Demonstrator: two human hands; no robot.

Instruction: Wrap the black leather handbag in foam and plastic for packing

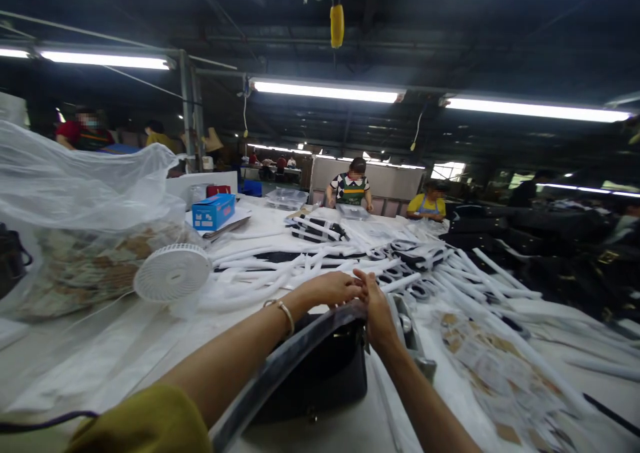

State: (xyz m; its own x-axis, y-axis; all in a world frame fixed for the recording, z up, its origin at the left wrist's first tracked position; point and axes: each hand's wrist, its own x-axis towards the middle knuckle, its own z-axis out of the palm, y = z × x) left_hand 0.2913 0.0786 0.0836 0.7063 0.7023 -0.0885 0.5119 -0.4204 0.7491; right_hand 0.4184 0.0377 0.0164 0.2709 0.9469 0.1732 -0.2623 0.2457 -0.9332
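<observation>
1. The black bag sits on the worktop right in front of you, beneath your forearms; its strap arches over it from the near left up to your hands.
2. Your left hand has its fingers bent over the strap's far end; how tightly its grip closes, I cannot tell.
3. Your right hand lies against the right side of that end, fingers bent towards the left ones; the hands hide whether its grip pinches anything.
4. The strap looks light and bendable, with a cloudy plastic wrap that is probably slippery; hold it near the end, fingers and thumb opposed.
5. The bag's body looks smooth and fairly firm, likely easy to scuff; steady it by its sides, clear of the metal fitting low on the near side.
</observation>
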